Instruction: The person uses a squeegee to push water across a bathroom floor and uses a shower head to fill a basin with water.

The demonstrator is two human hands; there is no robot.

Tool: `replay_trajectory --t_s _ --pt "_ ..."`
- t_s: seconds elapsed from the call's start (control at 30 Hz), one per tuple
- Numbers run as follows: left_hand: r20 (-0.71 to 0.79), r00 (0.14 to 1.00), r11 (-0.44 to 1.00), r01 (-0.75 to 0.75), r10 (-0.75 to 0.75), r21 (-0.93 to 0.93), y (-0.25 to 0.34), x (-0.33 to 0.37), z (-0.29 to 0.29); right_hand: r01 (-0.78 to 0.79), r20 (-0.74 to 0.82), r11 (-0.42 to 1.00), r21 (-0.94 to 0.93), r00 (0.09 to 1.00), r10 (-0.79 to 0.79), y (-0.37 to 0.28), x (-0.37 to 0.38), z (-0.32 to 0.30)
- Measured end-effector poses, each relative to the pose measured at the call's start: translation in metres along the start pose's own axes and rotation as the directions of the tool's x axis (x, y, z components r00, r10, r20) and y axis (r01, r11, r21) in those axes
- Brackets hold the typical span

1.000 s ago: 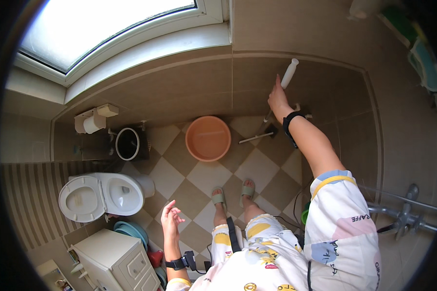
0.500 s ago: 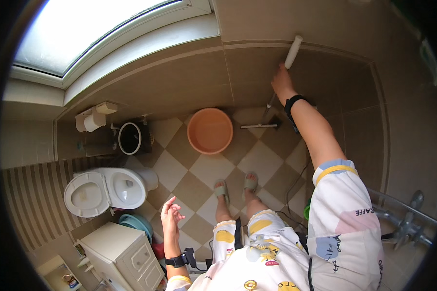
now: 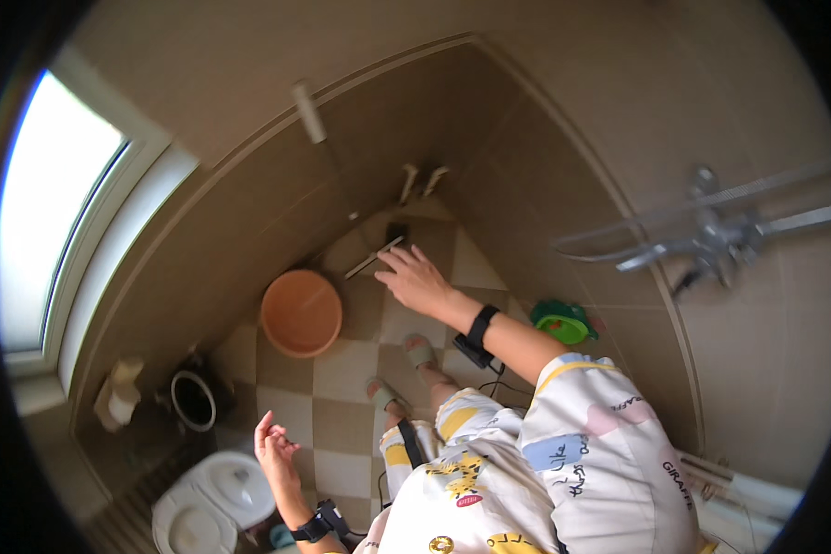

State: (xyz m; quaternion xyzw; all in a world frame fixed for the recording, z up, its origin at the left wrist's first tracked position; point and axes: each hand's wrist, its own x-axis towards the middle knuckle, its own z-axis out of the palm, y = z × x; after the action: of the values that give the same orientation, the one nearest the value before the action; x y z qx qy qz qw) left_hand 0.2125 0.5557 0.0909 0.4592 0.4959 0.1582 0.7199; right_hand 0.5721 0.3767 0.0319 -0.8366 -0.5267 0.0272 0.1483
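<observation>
My right hand is stretched out over the floor, empty, with its fingers apart. In the picture its fingertips lie close to the blade of a floor squeegee, but the hand looks to be well above it. The squeegee's thin pole rises along the wall, and its white handle is at the upper end, clear of my hand. My left hand hangs at my left side, holding nothing, its fingers loosely bent and apart. An orange plastic basin stands on the floor between the wall and my feet.
A toilet with its lid raised is at the lower left, near a dark bin. On the right wall is a shower mixer with a hose. Below it sits a green plastic item. Pipe stubs stand in the far corner.
My right hand has let go of the squeegee and drawn back toward me, its fingers opening. The squeegee now leans by the wall. My view has turned right, bringing in the corner and shower mixer.
</observation>
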Motion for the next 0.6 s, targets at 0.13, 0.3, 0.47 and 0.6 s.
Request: replay_trajectory --t_s 0.13,0.3,0.47,0.6 --pt "0.230 0.973 0.987 -0.063 0.028 0.145 0.012 0.038 0.015 -0.196 -0.207 0.980 0.048 0.957 0.201 0.001 -0.080 -0.110" --pt "0.461 0.881 0.951 -0.224 0.104 0.213 0.044 0.041 0.078 -0.457 -0.549 0.889 0.015 0.740 0.390 -0.015 -0.187 -0.265" --pt "0.693 0.693 0.839 -0.485 0.197 0.246 0.086 -0.010 0.131 -0.575 -0.820 0.815 -0.067 0.498 0.284 -0.057 -0.256 -0.417" --pt "0.777 0.614 0.769 -0.561 0.139 0.306 0.071 -0.028 0.158 -0.586 -0.924 0.781 -0.214 0.381 0.033 -0.047 -0.271 -0.512"
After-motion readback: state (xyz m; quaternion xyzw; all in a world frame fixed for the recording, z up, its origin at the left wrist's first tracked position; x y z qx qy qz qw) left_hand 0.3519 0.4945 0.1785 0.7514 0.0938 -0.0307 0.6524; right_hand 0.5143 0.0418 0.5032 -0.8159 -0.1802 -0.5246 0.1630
